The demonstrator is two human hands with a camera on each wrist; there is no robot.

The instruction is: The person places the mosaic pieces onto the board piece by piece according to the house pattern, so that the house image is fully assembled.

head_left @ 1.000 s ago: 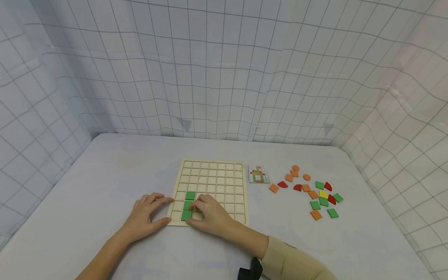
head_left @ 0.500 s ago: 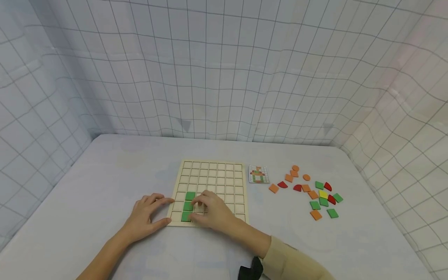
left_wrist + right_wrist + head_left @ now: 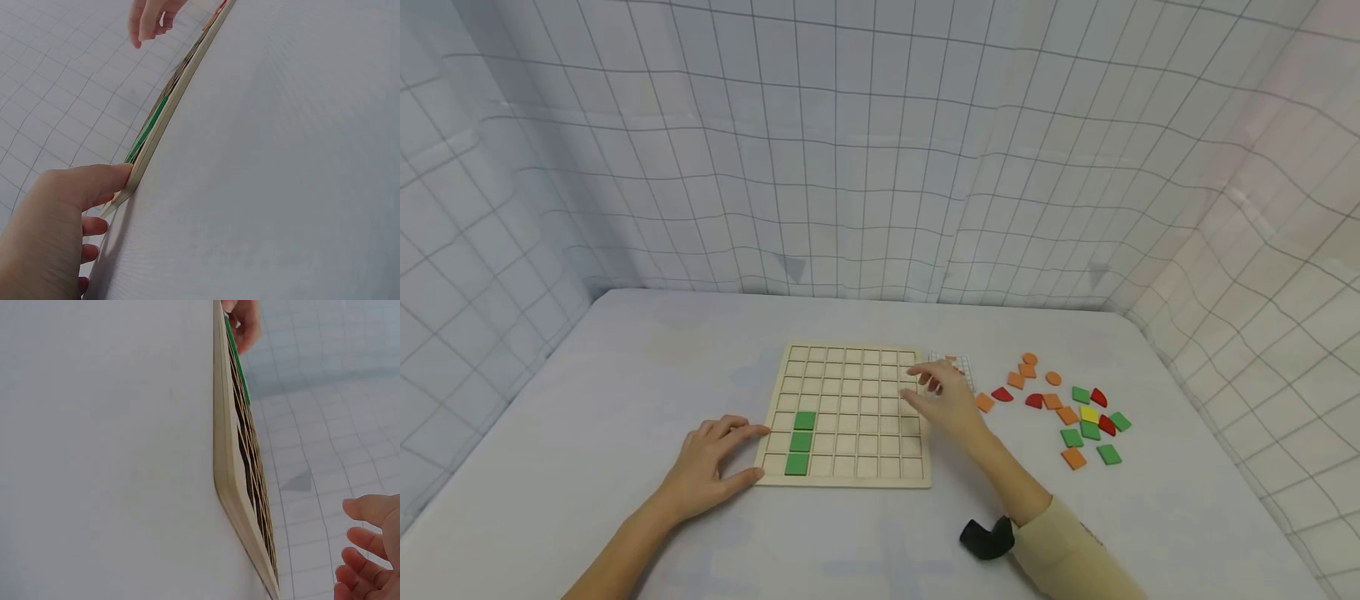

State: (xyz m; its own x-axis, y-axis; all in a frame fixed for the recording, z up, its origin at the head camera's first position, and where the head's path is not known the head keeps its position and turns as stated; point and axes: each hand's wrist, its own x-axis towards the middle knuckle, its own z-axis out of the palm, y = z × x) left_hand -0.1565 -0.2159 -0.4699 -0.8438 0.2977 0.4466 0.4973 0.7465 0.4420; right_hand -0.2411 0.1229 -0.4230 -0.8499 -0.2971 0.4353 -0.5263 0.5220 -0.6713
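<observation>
Three flat green square tiles fill cells toward 8 o'clock on the pale wooden grid board, whose rim the left hand touches with relaxed fingers. The right hand hovers near the board's 2 o'clock side, fingers loosely parted, holding nothing. The work looks barely begun: loose green, orange, red and yellow flat pieces lie unplaced on the white surface toward 3 o'clock.

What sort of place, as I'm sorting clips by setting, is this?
Probably a screened-off tabletop workspace, perhaps a recording booth: grid-patterned cloth hangs on three sides of a table, where a board and loose tiles lie.
</observation>
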